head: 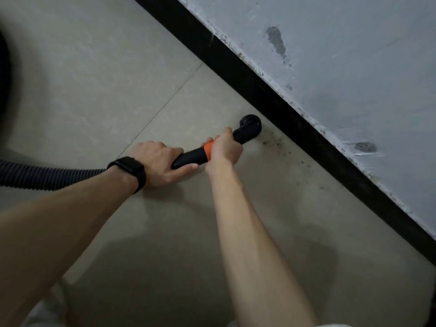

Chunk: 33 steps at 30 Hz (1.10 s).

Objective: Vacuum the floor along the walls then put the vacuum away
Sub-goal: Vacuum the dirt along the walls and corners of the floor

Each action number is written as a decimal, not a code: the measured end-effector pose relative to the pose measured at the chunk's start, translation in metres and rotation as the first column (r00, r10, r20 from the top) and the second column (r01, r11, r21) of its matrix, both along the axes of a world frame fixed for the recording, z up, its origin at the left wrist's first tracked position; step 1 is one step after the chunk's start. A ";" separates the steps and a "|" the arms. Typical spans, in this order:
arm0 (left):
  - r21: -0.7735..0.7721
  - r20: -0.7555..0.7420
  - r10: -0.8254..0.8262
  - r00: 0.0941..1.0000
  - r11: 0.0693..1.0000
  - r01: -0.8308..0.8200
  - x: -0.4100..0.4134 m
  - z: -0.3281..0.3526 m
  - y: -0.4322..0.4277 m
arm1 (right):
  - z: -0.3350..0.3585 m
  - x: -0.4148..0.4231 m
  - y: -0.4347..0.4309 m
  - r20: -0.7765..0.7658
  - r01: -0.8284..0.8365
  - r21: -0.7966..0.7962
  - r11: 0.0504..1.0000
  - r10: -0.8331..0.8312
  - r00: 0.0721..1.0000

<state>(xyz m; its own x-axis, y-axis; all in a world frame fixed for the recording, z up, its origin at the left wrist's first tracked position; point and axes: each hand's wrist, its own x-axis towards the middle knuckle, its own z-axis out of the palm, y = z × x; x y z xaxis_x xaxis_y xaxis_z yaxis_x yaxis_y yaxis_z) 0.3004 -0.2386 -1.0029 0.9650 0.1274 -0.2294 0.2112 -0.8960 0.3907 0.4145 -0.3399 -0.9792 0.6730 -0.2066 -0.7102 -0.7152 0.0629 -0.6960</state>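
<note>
In the head view, the person reaches both bare arms forward and down over a pale tiled floor [94,79], near where it meets a black baseboard [259,90] that runs diagonally from the top centre to the right edge. Above the baseboard is a grey wall [342,67] with rough, patchy paint and a few darker blotches.

The vacuum's black wand [188,158] lies low across the middle of the picture, pointing up and right toward the baseboard. The left hand [160,161] grips its rear end from above, with fingers curled over the tube and the thumb underneath. A black watch [128,172] sits on that wrist. The right hand [225,149] grips the wand further forward, its fingers wrapped round the tube at an orange band [208,151]. Both hands are closed firmly on the wand, close together but apart.

At the wand's front end, a round black brush nozzle [251,128] sits at the floor just beside the baseboard; whether it touches the baseboard cannot be told. Dark specks of dirt [278,147] are scattered on the tile just to the right of the nozzle, along the foot of the baseboard.

A ribbed grey hose [47,174] runs from behind the left wrist to the left edge of the picture. A thin grout line [165,107] crosses the floor diagonally, passing behind the left hand. A dark curved shape [3,79] fills part of the left edge, too cut off to identify. Soft shadows fall on the tile below the arms.
</note>
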 end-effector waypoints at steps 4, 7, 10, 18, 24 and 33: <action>0.064 -0.074 -0.120 0.990 0.990 0.125 -0.025 0.002 -0.005 | -0.009 -0.037 -0.019 -0.018 0.121 0.047 0.992 -0.120 0.993; 0.077 -0.105 -0.200 0.974 0.975 0.208 -0.034 0.004 -0.012 | -0.012 -0.055 -0.034 -0.027 0.202 0.087 0.976 -0.200 0.979; 0.080 -0.105 -0.236 0.966 0.966 0.245 -0.036 0.006 -0.022 | -0.010 -0.061 -0.047 -0.034 0.247 0.092 0.964 -0.245 0.969; 0.087 -0.096 -0.252 0.963 0.962 0.260 -0.030 0.007 -0.051 | -0.011 -0.051 -0.076 -0.040 0.227 0.098 0.969 -0.224 0.974; 0.086 -0.086 -0.238 0.967 0.966 0.245 -0.016 0.006 -0.056 | -0.012 -0.036 -0.079 -0.024 0.209 0.096 0.973 -0.207 0.978; 0.102 -0.076 -0.204 0.976 0.972 0.211 -0.009 0.005 -0.054 | -0.017 -0.024 -0.073 -0.023 0.214 0.109 0.971 -0.213 0.977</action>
